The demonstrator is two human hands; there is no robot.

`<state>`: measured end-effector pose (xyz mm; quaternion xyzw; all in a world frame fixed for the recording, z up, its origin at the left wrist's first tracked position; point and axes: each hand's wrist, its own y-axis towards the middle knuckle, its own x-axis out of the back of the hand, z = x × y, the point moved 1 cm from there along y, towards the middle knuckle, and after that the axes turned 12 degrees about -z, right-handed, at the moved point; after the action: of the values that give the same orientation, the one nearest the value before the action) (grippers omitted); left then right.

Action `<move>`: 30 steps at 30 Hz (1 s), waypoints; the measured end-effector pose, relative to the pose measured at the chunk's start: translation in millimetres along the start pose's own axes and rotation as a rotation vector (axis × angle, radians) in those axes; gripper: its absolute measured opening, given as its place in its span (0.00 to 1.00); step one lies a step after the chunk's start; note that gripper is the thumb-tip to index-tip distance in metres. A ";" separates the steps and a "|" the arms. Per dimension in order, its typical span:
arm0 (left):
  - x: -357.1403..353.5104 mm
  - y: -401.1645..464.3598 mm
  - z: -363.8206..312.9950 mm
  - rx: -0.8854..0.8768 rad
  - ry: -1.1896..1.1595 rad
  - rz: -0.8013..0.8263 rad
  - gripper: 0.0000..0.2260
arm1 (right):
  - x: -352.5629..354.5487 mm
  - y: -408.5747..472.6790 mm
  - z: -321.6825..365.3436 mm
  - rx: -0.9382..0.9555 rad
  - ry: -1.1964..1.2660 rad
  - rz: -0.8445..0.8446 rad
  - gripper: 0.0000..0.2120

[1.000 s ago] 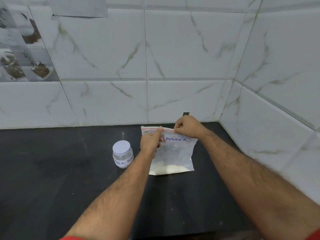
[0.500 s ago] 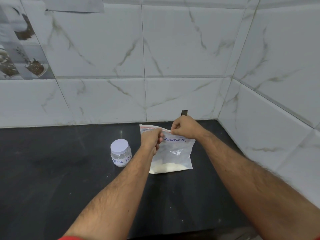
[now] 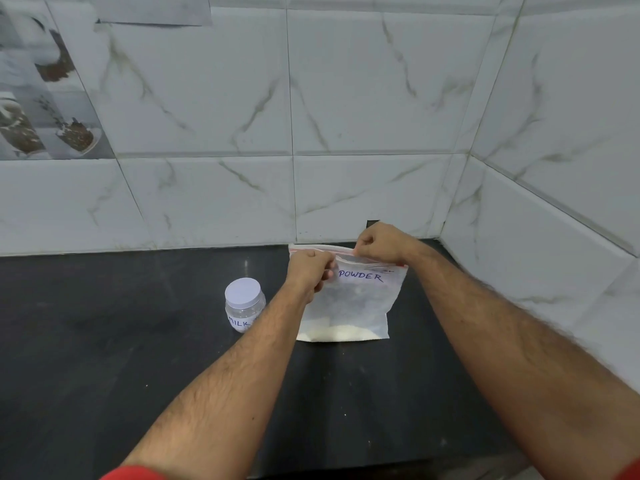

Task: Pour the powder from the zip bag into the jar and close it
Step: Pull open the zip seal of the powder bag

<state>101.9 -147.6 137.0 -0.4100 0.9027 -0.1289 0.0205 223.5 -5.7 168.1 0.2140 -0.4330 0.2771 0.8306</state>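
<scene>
While the left hand and the right hand each pinch the top of the bag, pulling it open, no powder is poured, and the jar left of the bag has its lid on.

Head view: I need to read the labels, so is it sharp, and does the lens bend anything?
Head view: "POWDER" on the zip bag reads clearly; the jar label is half hidden by the left forearm; wall tile lines bow from the wide-angle lens.
</scene>
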 end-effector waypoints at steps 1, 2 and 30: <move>0.2 0.7 -2.6 -0.002 0.022 0.007 0.09 | 3.3 0.9 0.4 -0.007 -0.017 0.013 0.07; 0.5 1.6 -5.2 -0.006 0.047 0.009 0.09 | 6.9 1.3 1.4 -0.013 -0.036 0.037 0.06; 37.0 31.6 -37.9 -0.063 0.571 -0.006 0.10 | 34.0 0.7 7.8 -0.304 -0.350 -0.276 0.09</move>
<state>48.7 -147.0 168.2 -0.3604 0.8743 -0.2110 -0.2475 234.4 -0.5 200.8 0.1888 -0.5733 0.0517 0.7956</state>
